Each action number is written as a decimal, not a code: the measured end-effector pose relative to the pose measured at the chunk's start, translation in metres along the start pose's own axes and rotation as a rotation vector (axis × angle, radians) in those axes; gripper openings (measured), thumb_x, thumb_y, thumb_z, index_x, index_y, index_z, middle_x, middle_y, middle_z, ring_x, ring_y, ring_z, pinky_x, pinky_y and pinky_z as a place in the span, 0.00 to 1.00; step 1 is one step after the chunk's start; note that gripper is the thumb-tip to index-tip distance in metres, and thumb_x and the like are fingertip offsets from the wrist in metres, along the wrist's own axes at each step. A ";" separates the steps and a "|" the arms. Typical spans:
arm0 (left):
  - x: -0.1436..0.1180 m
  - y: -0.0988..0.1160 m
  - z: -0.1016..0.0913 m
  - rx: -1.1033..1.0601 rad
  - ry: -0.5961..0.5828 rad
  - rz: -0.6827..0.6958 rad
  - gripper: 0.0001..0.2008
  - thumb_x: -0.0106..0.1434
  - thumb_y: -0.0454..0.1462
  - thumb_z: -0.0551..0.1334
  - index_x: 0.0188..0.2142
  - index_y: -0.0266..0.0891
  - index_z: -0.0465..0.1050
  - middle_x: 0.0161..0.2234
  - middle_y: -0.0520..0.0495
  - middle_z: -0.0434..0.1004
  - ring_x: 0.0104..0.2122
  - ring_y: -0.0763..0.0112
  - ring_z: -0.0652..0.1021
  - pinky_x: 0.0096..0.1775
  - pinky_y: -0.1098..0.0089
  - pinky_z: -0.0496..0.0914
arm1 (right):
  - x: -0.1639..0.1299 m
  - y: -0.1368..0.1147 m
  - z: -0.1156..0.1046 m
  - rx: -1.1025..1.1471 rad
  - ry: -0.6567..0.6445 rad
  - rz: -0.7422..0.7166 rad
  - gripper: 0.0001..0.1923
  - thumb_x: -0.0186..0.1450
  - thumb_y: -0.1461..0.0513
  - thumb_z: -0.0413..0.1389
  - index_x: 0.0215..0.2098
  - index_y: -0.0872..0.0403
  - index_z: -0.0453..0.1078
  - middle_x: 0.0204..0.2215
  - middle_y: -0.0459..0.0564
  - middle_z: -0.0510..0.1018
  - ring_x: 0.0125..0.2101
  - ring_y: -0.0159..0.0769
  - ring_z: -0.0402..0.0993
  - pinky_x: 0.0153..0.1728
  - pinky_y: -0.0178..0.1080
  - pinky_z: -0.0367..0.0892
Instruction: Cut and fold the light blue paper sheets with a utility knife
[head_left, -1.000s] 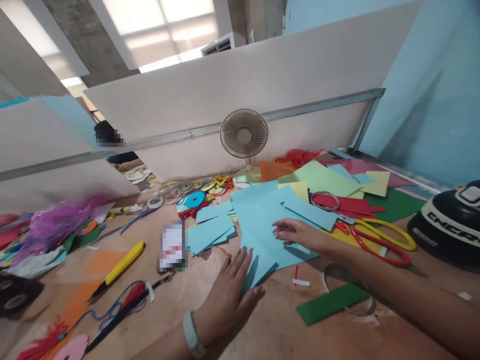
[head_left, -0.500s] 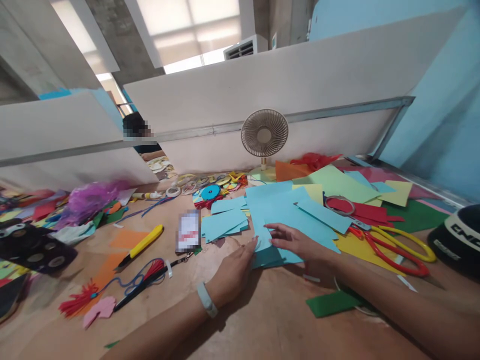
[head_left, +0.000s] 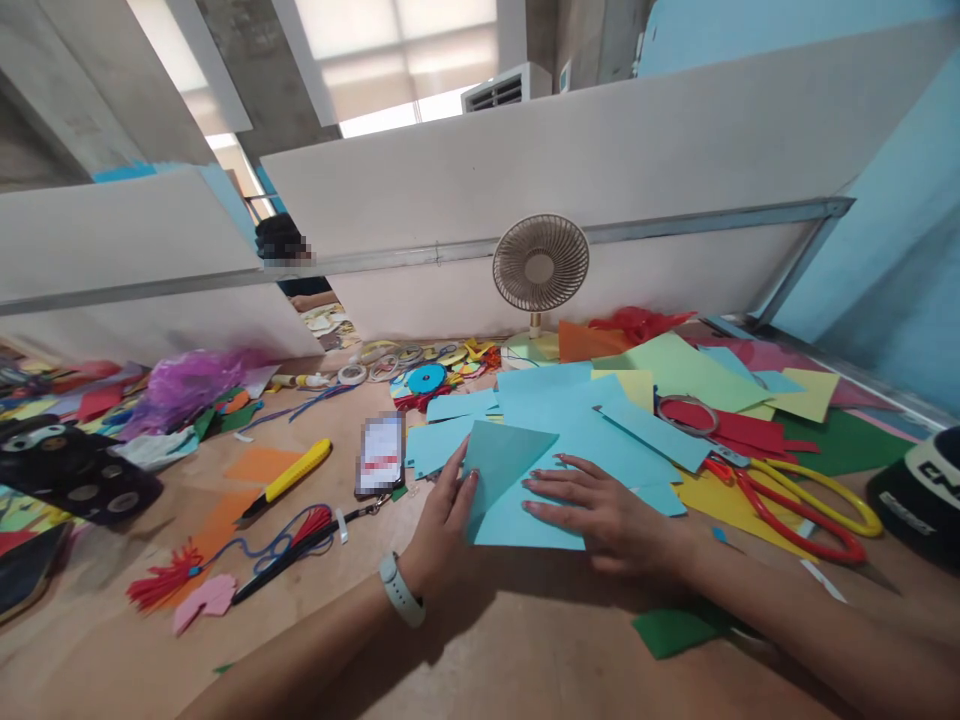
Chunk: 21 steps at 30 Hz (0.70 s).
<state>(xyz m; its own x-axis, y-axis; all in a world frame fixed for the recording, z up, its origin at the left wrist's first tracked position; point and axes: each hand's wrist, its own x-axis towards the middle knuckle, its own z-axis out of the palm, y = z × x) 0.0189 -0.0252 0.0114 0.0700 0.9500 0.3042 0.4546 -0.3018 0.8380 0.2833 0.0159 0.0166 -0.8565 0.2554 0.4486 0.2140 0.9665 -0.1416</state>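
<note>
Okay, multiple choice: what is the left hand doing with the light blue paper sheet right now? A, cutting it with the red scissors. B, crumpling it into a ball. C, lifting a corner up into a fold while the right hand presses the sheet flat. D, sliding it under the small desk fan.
C: the left hand raises a corner of the light blue paper sheet as a triangular flap, while the right hand lies flat on it.

a light blue paper sheet (head_left: 525,500) lies flat on the wooden table, its left corner folded up over itself.
</note>
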 end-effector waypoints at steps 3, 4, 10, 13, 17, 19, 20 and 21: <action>-0.003 0.001 0.000 -0.099 -0.031 -0.120 0.33 0.73 0.50 0.51 0.71 0.40 0.48 0.65 0.40 0.62 0.62 0.57 0.68 0.59 0.58 0.67 | -0.005 -0.005 0.001 -0.138 0.091 -0.080 0.24 0.69 0.69 0.49 0.62 0.52 0.65 0.58 0.57 0.74 0.59 0.41 0.68 0.63 0.53 0.58; -0.004 0.001 -0.001 -0.128 -0.045 -0.155 0.33 0.73 0.50 0.52 0.72 0.41 0.46 0.65 0.41 0.62 0.61 0.58 0.69 0.57 0.59 0.68 | -0.008 -0.006 0.001 -0.156 0.112 -0.097 0.23 0.69 0.70 0.49 0.61 0.52 0.66 0.57 0.56 0.75 0.59 0.40 0.69 0.63 0.51 0.60; -0.010 0.003 -0.009 0.000 -0.300 -0.072 0.23 0.71 0.42 0.51 0.59 0.38 0.72 0.52 0.42 0.78 0.48 0.62 0.77 0.48 0.65 0.71 | -0.024 -0.010 0.002 -0.030 0.121 -0.101 0.22 0.71 0.67 0.48 0.62 0.50 0.65 0.56 0.56 0.76 0.58 0.38 0.70 0.60 0.47 0.65; -0.013 0.006 -0.014 0.155 -0.452 -0.028 0.22 0.70 0.39 0.50 0.54 0.36 0.77 0.34 0.45 0.82 0.30 0.68 0.76 0.32 0.71 0.69 | -0.032 -0.012 0.004 0.091 0.077 -0.050 0.26 0.67 0.69 0.48 0.62 0.50 0.65 0.56 0.55 0.76 0.58 0.39 0.70 0.59 0.46 0.65; -0.015 0.012 -0.018 0.311 -0.579 0.025 0.22 0.68 0.35 0.50 0.54 0.38 0.77 0.25 0.50 0.77 0.22 0.73 0.71 0.27 0.74 0.64 | -0.038 -0.014 0.006 0.208 0.020 0.022 0.28 0.64 0.70 0.47 0.60 0.49 0.68 0.56 0.55 0.76 0.56 0.38 0.73 0.57 0.47 0.68; -0.016 0.014 -0.019 0.412 -0.589 0.101 0.21 0.67 0.35 0.52 0.53 0.41 0.78 0.27 0.48 0.78 0.24 0.71 0.73 0.30 0.73 0.67 | -0.040 -0.014 0.007 0.256 0.008 0.056 0.27 0.64 0.71 0.46 0.59 0.49 0.69 0.54 0.54 0.78 0.54 0.37 0.74 0.57 0.47 0.68; -0.016 0.015 -0.020 0.472 -0.574 0.158 0.20 0.66 0.36 0.54 0.53 0.41 0.78 0.29 0.46 0.78 0.27 0.68 0.75 0.33 0.71 0.69 | -0.040 -0.014 0.008 0.278 0.002 0.074 0.27 0.64 0.71 0.46 0.59 0.49 0.69 0.53 0.54 0.79 0.53 0.37 0.75 0.57 0.47 0.68; -0.017 0.016 -0.021 0.524 -0.551 0.222 0.19 0.66 0.37 0.55 0.52 0.41 0.79 0.32 0.43 0.78 0.31 0.65 0.77 0.37 0.67 0.71 | -0.041 -0.014 0.009 0.297 -0.002 0.094 0.28 0.64 0.71 0.46 0.59 0.48 0.69 0.53 0.53 0.79 0.53 0.37 0.75 0.57 0.48 0.68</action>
<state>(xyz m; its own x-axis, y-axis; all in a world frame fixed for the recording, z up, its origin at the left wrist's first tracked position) 0.0062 -0.0478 0.0295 0.5754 0.8160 0.0559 0.7278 -0.5420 0.4201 0.3108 -0.0082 -0.0078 -0.8405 0.3433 0.4192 0.1462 0.8887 -0.4346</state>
